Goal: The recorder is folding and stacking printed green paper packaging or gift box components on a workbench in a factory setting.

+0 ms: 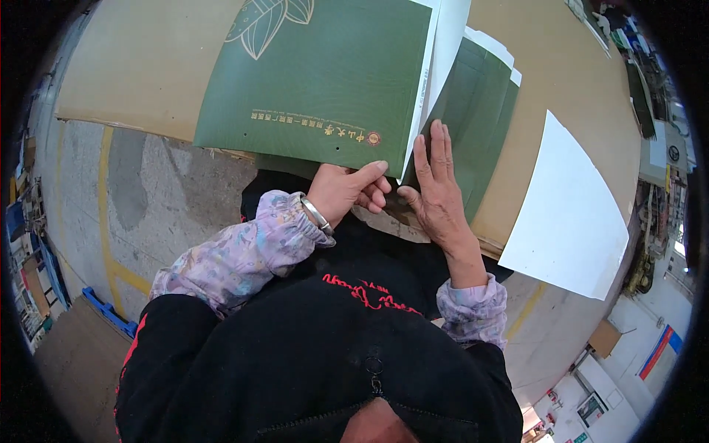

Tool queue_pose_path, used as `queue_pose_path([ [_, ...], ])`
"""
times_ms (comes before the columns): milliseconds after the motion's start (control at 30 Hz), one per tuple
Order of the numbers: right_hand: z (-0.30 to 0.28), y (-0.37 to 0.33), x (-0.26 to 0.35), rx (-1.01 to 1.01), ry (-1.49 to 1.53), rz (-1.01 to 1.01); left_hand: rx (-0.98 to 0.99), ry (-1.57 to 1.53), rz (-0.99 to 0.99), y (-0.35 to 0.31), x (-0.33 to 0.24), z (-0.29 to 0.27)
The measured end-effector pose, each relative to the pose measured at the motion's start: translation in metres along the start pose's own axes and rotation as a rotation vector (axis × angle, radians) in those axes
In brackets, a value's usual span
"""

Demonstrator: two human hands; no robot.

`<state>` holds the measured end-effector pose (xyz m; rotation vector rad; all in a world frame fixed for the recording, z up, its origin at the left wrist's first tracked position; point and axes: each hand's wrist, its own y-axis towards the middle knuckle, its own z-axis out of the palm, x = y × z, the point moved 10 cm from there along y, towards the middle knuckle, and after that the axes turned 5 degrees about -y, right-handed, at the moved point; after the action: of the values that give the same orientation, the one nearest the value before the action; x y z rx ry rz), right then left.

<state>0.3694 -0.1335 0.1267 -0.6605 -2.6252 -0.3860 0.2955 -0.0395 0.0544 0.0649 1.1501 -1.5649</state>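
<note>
A large dark green printed cardboard sheet point(325, 85) with pale gold line drawing and lettering lies before me, overhanging the near edge of the work surface. My left hand point(346, 190) pinches its near edge close to the right corner, thumb on top and fingers curled underneath. Along the sheet's right side a white strip point(440, 70) stands raised at a slant. My right hand point(437, 181) has its fingers stretched out, lying against a second green piece point(484, 96) with white notched edges. The thumb of that hand points toward the sheet's near right corner.
Brown cardboard point(133, 70) covers the work surface. A blank white sheet point(569, 214) lies at the right and hangs past the near edge. Yellow lines point(108, 199) mark the concrete floor on the left, where a blue plastic edge point(109, 311) also shows. Shelving and clutter stand farther out.
</note>
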Motion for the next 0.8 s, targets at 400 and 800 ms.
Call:
queue_pose_path([
  [400, 0.009, 0.005, 0.002, 0.023, -0.124, 0.036, -0.034, 0.006, -0.046, 0.003, 0.012, -0.006],
  [800, 0.016, 0.006, 0.000, 0.105, -0.175, 0.102, -0.047, 0.014, -0.091, 0.005, 0.015, -0.007],
])
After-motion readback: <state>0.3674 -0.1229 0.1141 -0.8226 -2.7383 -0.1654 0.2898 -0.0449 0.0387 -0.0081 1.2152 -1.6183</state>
